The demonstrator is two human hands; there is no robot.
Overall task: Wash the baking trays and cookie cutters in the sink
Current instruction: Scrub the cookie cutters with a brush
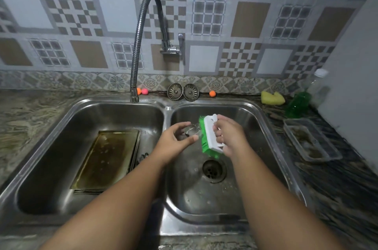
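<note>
Both hands over the right basin of the sink (260, 131). My left hand (173, 143) pinches a small metal cookie cutter (191, 129) between thumb and fingers. My right hand (230, 137) is curled round the white handle of a scrub brush (206, 137) — green bristles against the cutter's right side. Drain (213, 170) sits just below the brush. Baking trays (108, 159) lie stacked in the left basin, well left of my left hand — surface stained brown.

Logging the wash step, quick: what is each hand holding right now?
Left hand: pinching a metal cookie cutter.
Right hand: gripping the white-and-green scrub brush.
</note>
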